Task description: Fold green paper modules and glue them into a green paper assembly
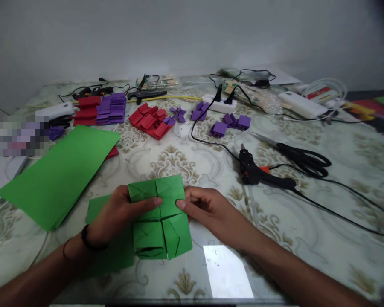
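Between both hands is a folded green paper [174, 194], a square creased into four smaller squares with flaps. My left hand [128, 209] grips its left side, thumb flat on the front and the other fingers hidden behind. At the right edge my right hand [205, 207] pinches the sheet between thumb and curled fingers. Under my left wrist lies another green sheet [115, 251] on the table. A stack of larger green sheets [64, 175] rests to the left, with a bit of red paper showing beneath it.
To the right lie a black glue gun [252, 168] with its cord and black-handled scissors [297, 155]. Folded red paper pieces [150, 121] and purple pieces [219, 129] sit farther back. Behind them are a white power strip [219, 103], pliers-like cutters [145, 94] and a white box [302, 104].
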The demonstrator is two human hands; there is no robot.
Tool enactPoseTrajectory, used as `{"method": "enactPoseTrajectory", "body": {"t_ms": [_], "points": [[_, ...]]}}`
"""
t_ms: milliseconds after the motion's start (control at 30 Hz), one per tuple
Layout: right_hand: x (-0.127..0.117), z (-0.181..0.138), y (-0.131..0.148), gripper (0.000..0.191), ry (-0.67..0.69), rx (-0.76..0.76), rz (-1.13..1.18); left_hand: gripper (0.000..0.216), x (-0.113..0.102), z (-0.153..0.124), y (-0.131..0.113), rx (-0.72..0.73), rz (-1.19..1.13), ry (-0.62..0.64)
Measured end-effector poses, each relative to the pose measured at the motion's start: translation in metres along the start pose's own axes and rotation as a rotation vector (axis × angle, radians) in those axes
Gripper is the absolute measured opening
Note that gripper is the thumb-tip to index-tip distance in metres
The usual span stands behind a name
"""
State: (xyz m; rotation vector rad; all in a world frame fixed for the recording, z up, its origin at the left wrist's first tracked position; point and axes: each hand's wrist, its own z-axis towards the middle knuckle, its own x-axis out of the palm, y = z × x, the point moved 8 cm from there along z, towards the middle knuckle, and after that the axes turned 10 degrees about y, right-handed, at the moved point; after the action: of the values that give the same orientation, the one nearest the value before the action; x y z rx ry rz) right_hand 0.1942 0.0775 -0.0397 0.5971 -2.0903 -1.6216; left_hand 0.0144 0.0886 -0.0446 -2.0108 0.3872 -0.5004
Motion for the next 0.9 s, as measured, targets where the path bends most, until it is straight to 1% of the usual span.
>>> {"method": "enactPoseTrajectory", "body": {"t_ms": [133, 300, 433, 500, 567, 700, 767, 900], "points": [[-0.005, 0.001, -0.003, 0.049, -0.032, 0.000, -0.011, 0.037, -0.001, 0.002, -0.003, 0.014, 0.079, 0.004], [-0.009, 0.001, -0.002, 0.047, -0.059, 0.008, -0.059, 0.040, 0.006, 0.001, -0.014, 0.049, 0.147, 0.085], [-0.006, 0.000, 0.001, 0.048, -0.033, 0.005, -0.088, 0.039, 0.003, 0.001, -0.012, 0.026, 0.189, 0.070], [-0.004, -0.001, 0.003, 0.049, -0.021, 0.001, -0.096, 0.037, -0.001, 0.001, -0.008, 0.005, 0.189, 0.041], [-0.002, -0.001, 0.003, 0.050, -0.007, 0.001, -0.094, 0.037, -0.006, 0.000, -0.008, -0.007, 0.171, -0.032], [0.002, -0.001, 0.000, 0.049, 0.043, 0.035, -0.083, 0.036, -0.015, -0.005, -0.023, 0.055, 0.094, -0.204], [0.001, 0.000, -0.002, 0.051, 0.039, 0.053, -0.064, 0.034, -0.015, -0.007, -0.031, 0.088, 0.066, -0.233], [-0.010, -0.001, -0.001, 0.049, -0.053, 0.056, -0.086, 0.034, -0.018, -0.007, -0.035, 0.122, 0.058, -0.254]]}}
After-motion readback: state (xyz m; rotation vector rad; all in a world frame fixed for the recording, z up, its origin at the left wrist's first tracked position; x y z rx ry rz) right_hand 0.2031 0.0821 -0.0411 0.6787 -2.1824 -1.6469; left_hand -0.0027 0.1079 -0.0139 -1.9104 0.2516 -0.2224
